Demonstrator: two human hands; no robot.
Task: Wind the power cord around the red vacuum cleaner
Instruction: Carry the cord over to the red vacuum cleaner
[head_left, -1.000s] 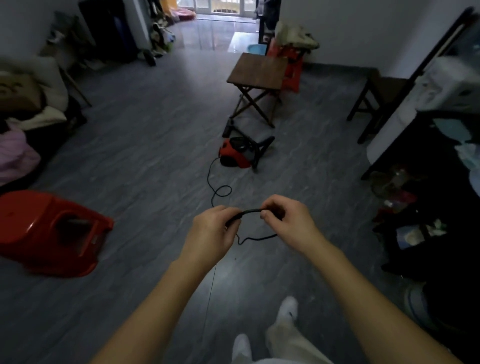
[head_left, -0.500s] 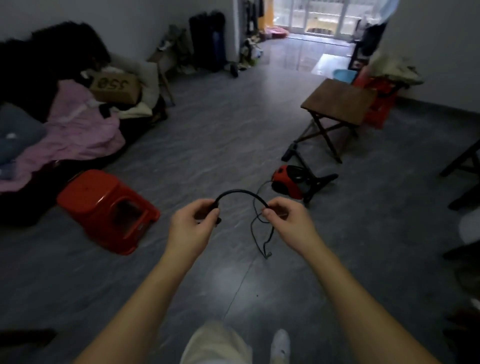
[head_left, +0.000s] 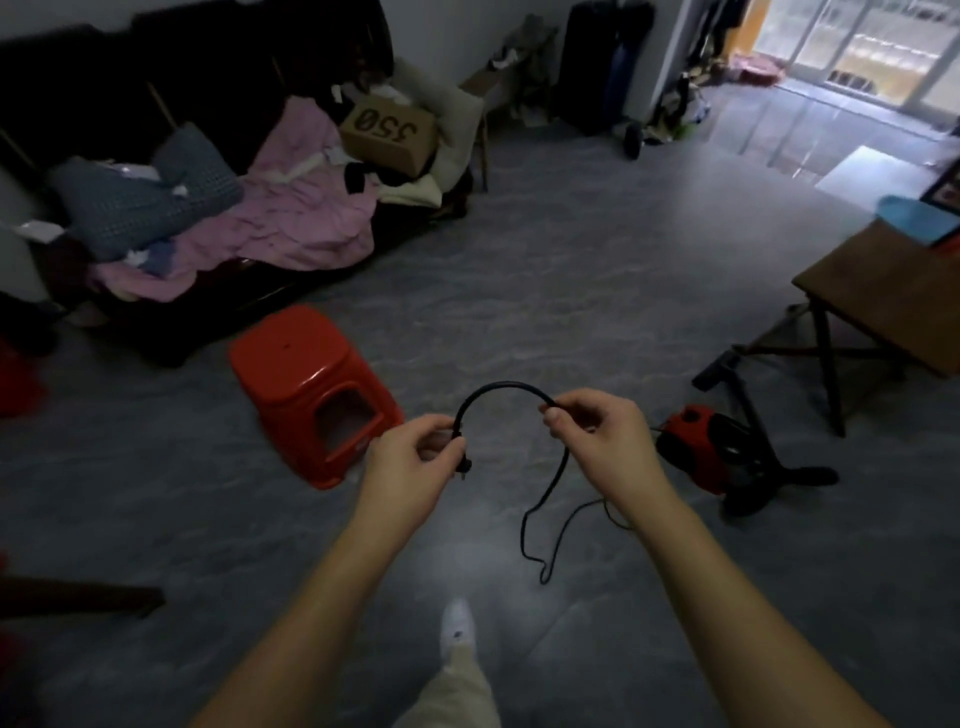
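Note:
The black power cord arches between my two hands at the middle of the view. My left hand pinches the plug end, whose prongs stick out below my fingers. My right hand grips the cord a short way along. From there the cord hangs down, loops near the grey floor and trails right toward the red vacuum cleaner. The vacuum lies on the floor to the right of my right hand, with its black hose and nozzle beside it.
A red plastic stool stands on the floor left of my hands. A sofa piled with pink bedding and a cardboard box fills the upper left. A wooden folding table stands at the right. My foot is below.
The view has swung left, so the vacuum now sits further right and the sofa fills the left. My hands have spread apart, widening the arch of cord between them.

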